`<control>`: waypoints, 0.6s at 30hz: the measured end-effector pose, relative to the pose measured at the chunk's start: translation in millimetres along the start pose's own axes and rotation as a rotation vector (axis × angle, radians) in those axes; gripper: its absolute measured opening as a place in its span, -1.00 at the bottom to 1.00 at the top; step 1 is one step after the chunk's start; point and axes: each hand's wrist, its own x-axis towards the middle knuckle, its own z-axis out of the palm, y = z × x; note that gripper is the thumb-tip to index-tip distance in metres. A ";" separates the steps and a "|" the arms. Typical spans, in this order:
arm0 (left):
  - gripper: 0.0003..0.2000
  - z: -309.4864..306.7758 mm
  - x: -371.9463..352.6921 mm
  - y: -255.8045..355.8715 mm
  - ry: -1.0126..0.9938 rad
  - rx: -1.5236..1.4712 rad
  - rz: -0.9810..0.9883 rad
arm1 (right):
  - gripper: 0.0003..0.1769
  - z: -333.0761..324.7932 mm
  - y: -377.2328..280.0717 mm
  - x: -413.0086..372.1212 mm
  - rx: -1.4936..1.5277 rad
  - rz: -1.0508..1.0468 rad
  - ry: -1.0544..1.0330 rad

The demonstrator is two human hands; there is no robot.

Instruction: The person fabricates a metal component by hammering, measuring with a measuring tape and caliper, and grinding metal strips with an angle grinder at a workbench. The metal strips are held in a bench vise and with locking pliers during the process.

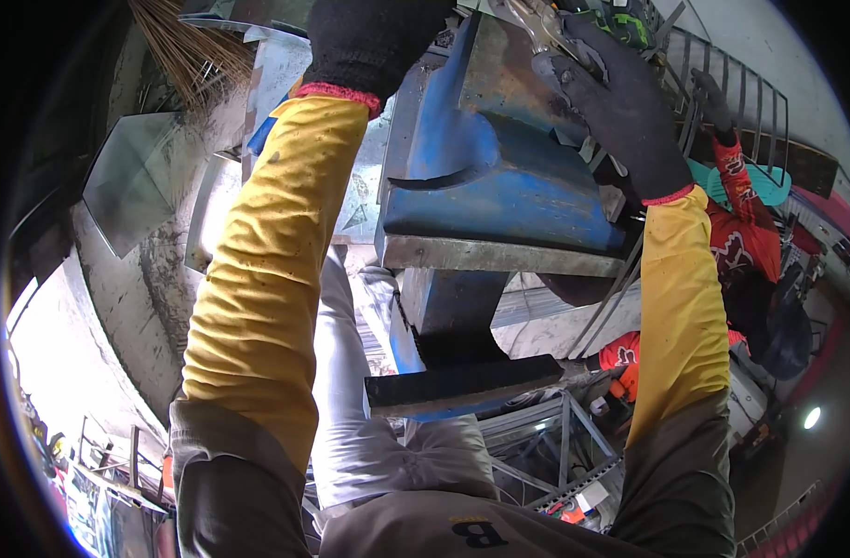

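My left hand [374, 42], in a black glove with a red cuff, reaches to the top edge over the left side of a big blue-painted steel piece [527, 195]. Its fingers are hidden from sight. At the upper right, my right hand [625, 107], gloved in dark grey, is closed around a metal tool that looks like locking pliers [537, 23]. That tool lies against the top of the blue steel, near a rusty brown face [513, 70]. A curved cut edge runs across the blue surface, above a bare grey steel ledge [504, 254].
A co-worker in a red sleeve [746, 191] crouches close on the right. A black-and-green tool [625, 23] lies beyond my right hand. Thin rusty rods [188, 46] stand at upper left, near a glass-like panel [137, 177]. A metal frame [560, 446] lies below.
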 end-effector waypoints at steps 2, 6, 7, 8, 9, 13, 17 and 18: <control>-0.71 -0.4 0.0 2.3 -0.004 0.006 -0.030 | -0.44 0.1 1.7 -0.6 0.000 -0.011 0.006; -0.69 -0.2 -0.9 1.8 -0.021 0.004 -0.063 | -0.44 2.0 10.5 -3.2 -0.014 -0.074 0.021; -0.69 0.8 -1.7 0.5 0.000 0.014 -0.023 | -0.44 1.4 8.5 -3.7 -0.034 -0.072 0.018; -0.69 1.1 -1.9 0.2 0.009 0.019 -0.004 | -0.44 0.8 7.0 -4.1 -0.055 -0.069 0.016; -0.69 1.2 -2.2 0.6 0.019 0.025 0.016 | -0.44 0.4 6.9 -3.8 -0.054 -0.068 0.016; -0.69 0.1 -1.6 1.8 0.006 0.044 0.010 | -0.43 0.8 6.7 -3.5 -0.055 -0.067 0.010; -0.68 -2.5 -2.0 2.9 -0.018 0.031 -0.013 | -0.42 0.6 1.9 -2.4 0.030 0.034 -0.007; -0.68 -3.6 -1.5 3.0 -0.022 0.024 -0.016 | -0.42 0.7 1.8 -1.8 0.033 0.035 -0.004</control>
